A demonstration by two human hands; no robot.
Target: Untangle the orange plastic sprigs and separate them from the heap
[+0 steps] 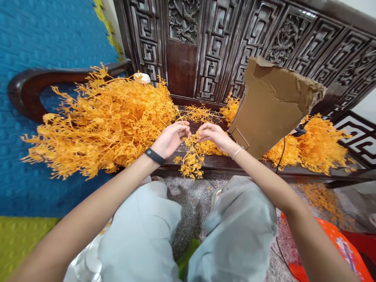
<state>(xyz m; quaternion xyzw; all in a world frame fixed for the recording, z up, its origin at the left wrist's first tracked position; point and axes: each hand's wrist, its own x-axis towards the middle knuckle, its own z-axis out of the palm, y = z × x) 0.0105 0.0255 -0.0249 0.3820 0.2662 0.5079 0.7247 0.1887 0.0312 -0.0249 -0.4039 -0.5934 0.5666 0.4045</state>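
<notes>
An orange plastic sprig (pixel 191 164) with small branching tips hangs between my two hands, over the front edge of the bench. My left hand (pixel 173 135), with a black band on its wrist, has its fingers closed on the sprig's upper part. Opposite it, my right hand (pixel 214 135) pinches an orange bit of the same sprig between thumb and fingers; the exact grip is partly hidden. Beside my left hand rises a big heap of similar orange sprigs (pixel 117 121). Loose orange pieces (pixel 199 113) lie on the bench just behind my hands.
The dark wooden bench (pixel 217 161) has a carved back (pixel 182 66) and a curved armrest (pixel 26 90). A brown cardboard piece (pixel 270 102) leans at the right, near another orange heap (pixel 320 147) and a black cable (pixel 281 154). A red stool (pixel 340 243) stands lower right.
</notes>
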